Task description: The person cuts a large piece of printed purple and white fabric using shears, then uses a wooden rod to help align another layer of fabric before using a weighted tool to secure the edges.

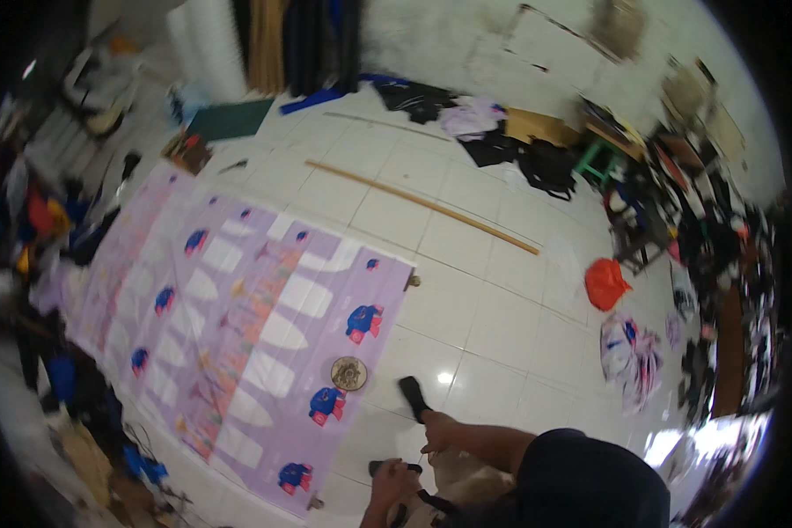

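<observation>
Head view: R hand [441,431] gripped a dark flat object [413,395], prob. a slipper, held up above the white tile floor [502,326]. L hand [392,480] closed on a second dark object [387,465], low, near frame bottom. Purple printed fabric [238,326] lay spread flat just left of both hands; a round brownish disc [349,373] sat on its near edge. Long wooden stick [422,206] & orange bag [605,283] lay well apart

Orange bag [605,283], long wooden stick [422,204], perhaps clothing heaps [502,141].
</observation>
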`<state>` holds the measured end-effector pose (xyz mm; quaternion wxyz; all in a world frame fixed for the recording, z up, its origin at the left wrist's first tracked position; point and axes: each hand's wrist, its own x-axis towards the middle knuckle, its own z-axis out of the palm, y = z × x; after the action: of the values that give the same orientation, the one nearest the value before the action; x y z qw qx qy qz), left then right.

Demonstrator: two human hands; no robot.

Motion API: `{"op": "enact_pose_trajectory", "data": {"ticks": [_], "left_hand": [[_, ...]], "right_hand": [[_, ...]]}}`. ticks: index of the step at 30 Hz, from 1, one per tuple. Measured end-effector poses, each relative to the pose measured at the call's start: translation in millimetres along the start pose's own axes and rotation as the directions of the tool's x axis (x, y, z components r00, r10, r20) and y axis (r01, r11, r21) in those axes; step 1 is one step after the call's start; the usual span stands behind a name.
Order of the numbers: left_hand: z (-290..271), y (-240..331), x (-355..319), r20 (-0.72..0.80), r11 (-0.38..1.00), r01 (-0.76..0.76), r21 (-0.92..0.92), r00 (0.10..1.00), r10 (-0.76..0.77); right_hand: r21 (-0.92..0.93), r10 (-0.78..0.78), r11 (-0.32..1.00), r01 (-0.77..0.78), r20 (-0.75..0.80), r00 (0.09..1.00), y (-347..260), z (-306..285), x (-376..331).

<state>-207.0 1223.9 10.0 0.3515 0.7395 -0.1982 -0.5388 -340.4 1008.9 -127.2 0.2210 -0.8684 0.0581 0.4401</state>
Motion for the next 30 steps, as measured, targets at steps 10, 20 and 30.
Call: {"op": "enact_pose_trajectory", "data": {"ticks": [10, 20, 30], "left_hand": [[-130, -44, -10, -0.330, 0.782, 0.172, 0.600, 0.943, 0.045], [58, 86, 82, -0.008, 0.606, -0.054, 0.794, 0.995, 0.099], [111, 180, 203, -0.422, 0.895, 0.438, 0.088, 0.830, -0.365]], "right_hand": [[0.788, 0.601, 0.597, -0.152, -0.313, 0.735, 120, 61, -232], [0.701, 0.709, 0.432, -0.567, 0.124, 0.694, 389, 102, -375], [0.858, 0.734, 0.509, -0.078, -0.384, 0.560, 559, -137, -324]]}}
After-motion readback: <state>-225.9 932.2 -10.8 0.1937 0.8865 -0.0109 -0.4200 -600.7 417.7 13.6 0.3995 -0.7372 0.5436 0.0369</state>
